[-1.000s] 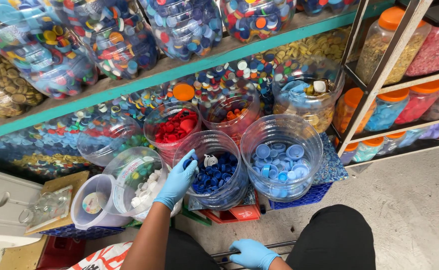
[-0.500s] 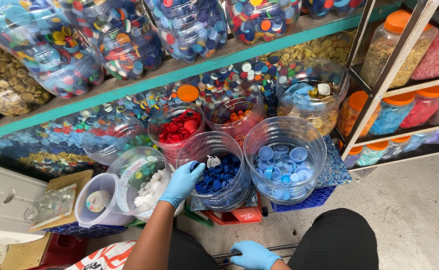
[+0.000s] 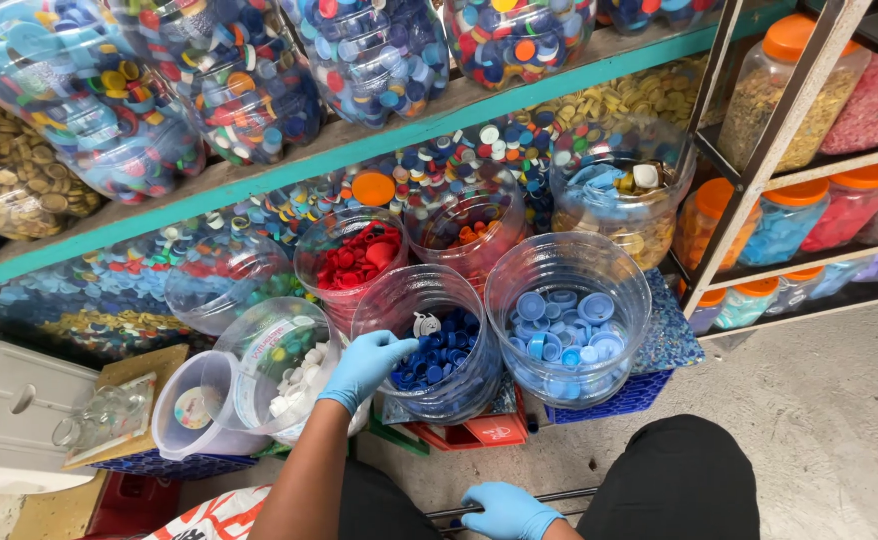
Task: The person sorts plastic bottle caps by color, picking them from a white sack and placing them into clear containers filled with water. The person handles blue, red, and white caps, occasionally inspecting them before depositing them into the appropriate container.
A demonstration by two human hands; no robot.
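My left hand [image 3: 367, 362] curls over the rim of the dark-blue cap jar [image 3: 429, 345], steadying it; right hand [image 3: 504, 510] grips a metal bar [image 3: 519, 500], bracing me.

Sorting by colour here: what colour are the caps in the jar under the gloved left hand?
Dark blue caps, under the left hand, clearest in the head view.

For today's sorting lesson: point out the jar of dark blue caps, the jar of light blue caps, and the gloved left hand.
Jar of dark blue caps [image 3: 446, 362]: head view, on the caps inside.
Jar of light blue caps [image 3: 565, 335]: head view, on the caps inside.
Left hand [image 3: 366, 365]: head view, back of the glove.
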